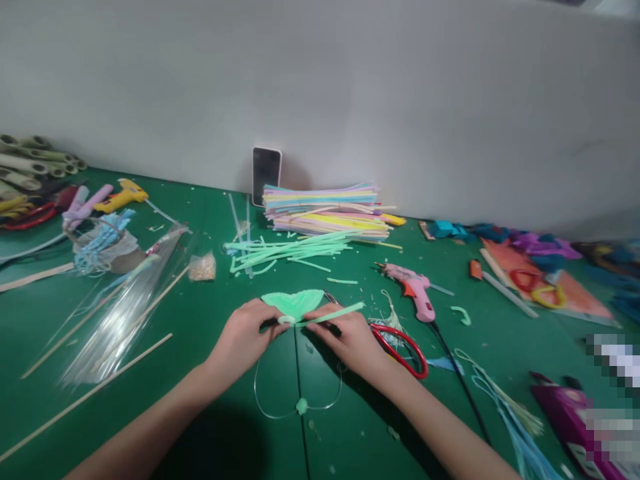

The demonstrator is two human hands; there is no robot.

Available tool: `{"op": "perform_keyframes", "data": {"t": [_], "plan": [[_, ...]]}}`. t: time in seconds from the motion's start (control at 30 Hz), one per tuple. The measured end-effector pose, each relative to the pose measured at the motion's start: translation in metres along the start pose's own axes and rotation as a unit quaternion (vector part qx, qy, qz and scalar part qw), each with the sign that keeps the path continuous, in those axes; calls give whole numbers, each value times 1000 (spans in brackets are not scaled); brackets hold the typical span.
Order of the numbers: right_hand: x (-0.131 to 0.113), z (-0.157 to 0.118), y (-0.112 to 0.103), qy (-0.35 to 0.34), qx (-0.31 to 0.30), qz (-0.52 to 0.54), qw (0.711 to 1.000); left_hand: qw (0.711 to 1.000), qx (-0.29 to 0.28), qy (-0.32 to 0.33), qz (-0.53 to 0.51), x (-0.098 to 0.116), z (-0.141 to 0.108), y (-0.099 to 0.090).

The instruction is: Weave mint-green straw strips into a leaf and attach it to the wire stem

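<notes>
Fingers [325, 337] pinch green strip [346, 311]; clear packet [212, 257] holds pale bits [201, 269]

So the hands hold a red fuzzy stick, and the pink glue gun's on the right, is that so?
No: the fuzzy stick in the left hand and right hand is light green, not red; see the head view. The pink glue gun is on the right.

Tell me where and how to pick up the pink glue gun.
Probably by the handle, the right hand coming from the near right: the pink glue gun lies with its handle toward the person and its nozzle pointing left, away from that approach.
</notes>
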State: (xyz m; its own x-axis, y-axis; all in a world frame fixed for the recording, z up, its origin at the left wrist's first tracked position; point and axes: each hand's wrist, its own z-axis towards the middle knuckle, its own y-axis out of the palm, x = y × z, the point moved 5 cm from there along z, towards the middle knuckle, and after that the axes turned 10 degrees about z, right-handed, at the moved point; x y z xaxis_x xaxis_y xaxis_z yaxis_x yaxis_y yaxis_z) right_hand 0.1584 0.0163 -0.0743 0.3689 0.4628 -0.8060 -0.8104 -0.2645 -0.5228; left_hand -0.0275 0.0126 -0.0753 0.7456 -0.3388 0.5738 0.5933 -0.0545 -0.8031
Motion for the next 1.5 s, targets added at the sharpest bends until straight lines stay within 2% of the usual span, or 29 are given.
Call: {"op": "perform_keyframes", "data": {"t": [0.17, 0.37, 0.47, 0.67, 0.87, 1.0, 1.1, 1.27, 1.4, 1.5], "plan": [[-5, -1, 6, -36, 41, 10, 998, 999, 33, 26, -26, 2, 1, 0], [-9, 0, 19, -41, 28, -7, 999, 995, 60, 33, -69, 4, 4, 0], [-5, 1, 25, -25, 30, -44, 998, 994, 62, 14, -94, -1, 8, 3], [-2, 1, 30, -58, 19, -129, 990, 989, 77, 7, -125, -3, 8, 2], [-4, 1, 33, -68, 20, -138, 988, 986, 91, -11, -137, 6, 7, 4], [-8, 2, 36, -97, 3, -128, 987, 984, 95, 10, -147, 11, 8, 5], [-11, 2, 29, -82, -6, -85, 993, 982, 113, 32, -151, 11, 8, 2], [-11, 6, 10, 6, 1, 51, 999, 978, 112, 68, -163, 10, 9, -3], [-8, 11, 5, 30, 54, 164, 985, 978, 86, 87, -168, 13, 10, -3], [5, 12, 3, 88, 99, 222, 966, 979, 79, 86, -165, 11, 9, -6]]}}
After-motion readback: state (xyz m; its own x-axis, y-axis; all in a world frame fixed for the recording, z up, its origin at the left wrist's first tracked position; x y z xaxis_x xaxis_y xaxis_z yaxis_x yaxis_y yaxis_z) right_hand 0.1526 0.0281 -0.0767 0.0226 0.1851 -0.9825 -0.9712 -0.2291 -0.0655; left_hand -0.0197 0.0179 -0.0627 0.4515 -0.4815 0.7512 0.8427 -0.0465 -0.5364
